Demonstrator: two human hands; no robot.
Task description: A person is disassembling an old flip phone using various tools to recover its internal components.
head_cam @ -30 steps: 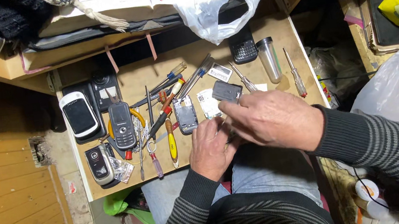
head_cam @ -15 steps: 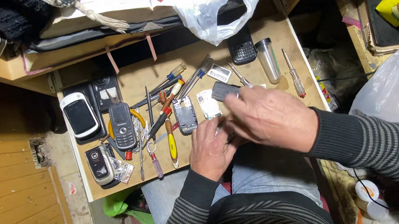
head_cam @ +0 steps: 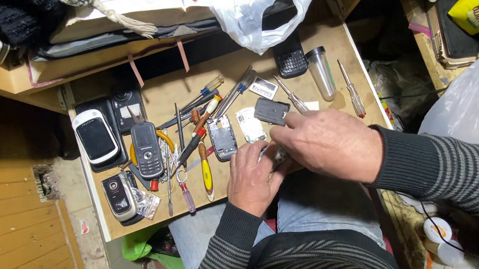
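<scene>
Here, phones [head_cam: 146, 149] and screwdrivers [head_cam: 207, 173] are lying at the left of the wooden tray [head_cam: 139, 220], and an opened dark phone body [head_cam: 222, 138] is resting just beside the left hand [head_cam: 253, 178]. That hand is curling shut around a small part [head_cam: 280, 155], mostly hidden. The right hand [head_cam: 329, 143] is closing over the same part, with a grey cover [head_cam: 271, 111] just above its fingers.

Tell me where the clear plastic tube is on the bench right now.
In the head view, the clear plastic tube stands near the far right end of the wooden bench, between the black keypad phone and a red-handled screwdriver, beyond the right hand.
</scene>
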